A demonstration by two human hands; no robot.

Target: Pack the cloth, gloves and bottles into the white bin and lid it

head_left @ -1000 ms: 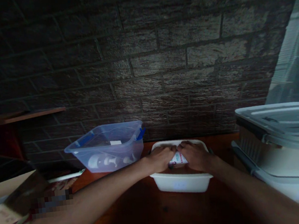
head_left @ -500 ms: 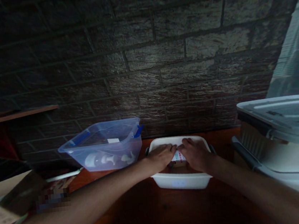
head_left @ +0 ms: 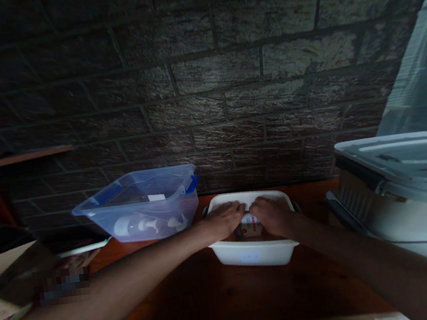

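Observation:
A white plastic bin (head_left: 253,255) stands on the brown wooden table, and both my hands reach down into it. A package (head_left: 250,223) with a white label and red print lies between them inside the bin; its exact kind is hard to make out in the dim light. My left hand (head_left: 226,220) grips the package's left side with curled fingers. On the opposite side, my right hand (head_left: 272,216) is closed over its right edge. The fingertips of both hands are partly hidden.
Left of the bin, a clear tub (head_left: 142,214) with blue latches holds several white items. Stacked lidded boxes (head_left: 402,190) stand at the right. A cardboard box (head_left: 6,276) is at the far left. Behind the table rises a dark brick wall (head_left: 223,76).
The view has shifted slightly, so everything sits a little further left and higher. Both hands remain in the bin on the package, whose printed label now faces me a bit more.

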